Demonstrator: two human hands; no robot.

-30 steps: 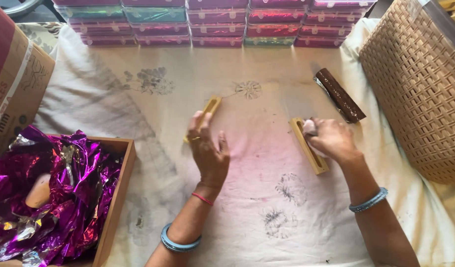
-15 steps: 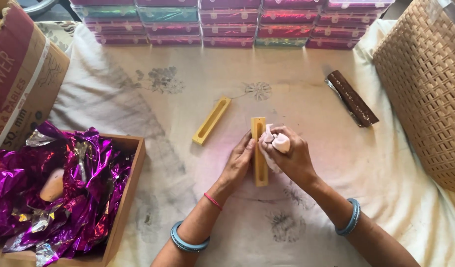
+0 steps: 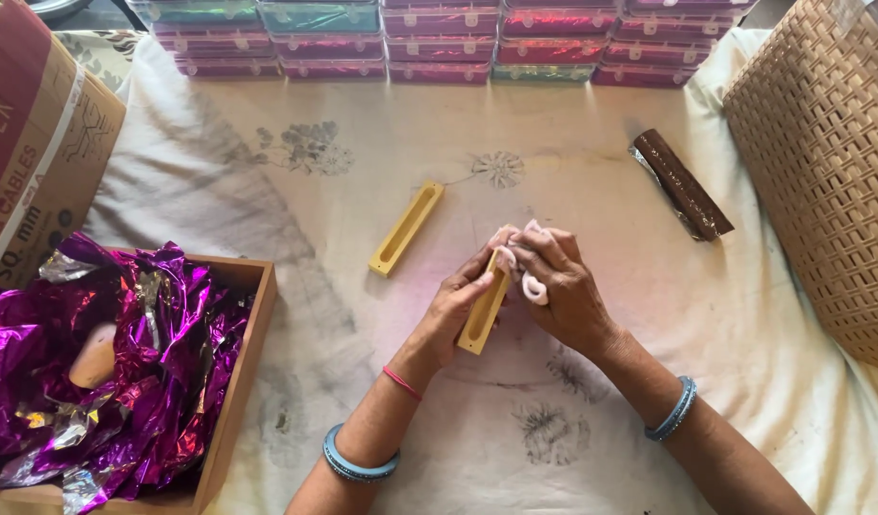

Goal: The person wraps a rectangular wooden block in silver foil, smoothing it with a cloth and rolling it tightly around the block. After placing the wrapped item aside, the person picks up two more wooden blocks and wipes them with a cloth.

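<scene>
- Left hand [image 3: 458, 300]: grip closed around a yellow wooden mould [image 3: 484, 303].
- Right hand [image 3: 558, 286]: grip pinching a white cloth [image 3: 532, 286] against the mould's top.
- Second yellow mould [image 3: 407, 229] lies at 10 o'clock.

The right hand [image 3: 558, 286] covers most of the white cloth [image 3: 532, 286]; only folds show above and below the fingers. The upper end of the yellow mould [image 3: 482, 315] is hidden under both hands, so its slot cannot be checked. The left hand [image 3: 458, 310] hides the mould's left side. The stacked boxes [image 3: 439, 38] along the far edge of the sheet [image 3: 363, 191] are cut off at the top. The basket [image 3: 825, 162] at the right edge and the cardboard carton [image 3: 29, 143] at the left edge are cut off. Foil [image 3: 105, 372] partly buries a pale object [image 3: 94, 355] in the wooden tray [image 3: 237, 381]; its kind cannot be told.
</scene>
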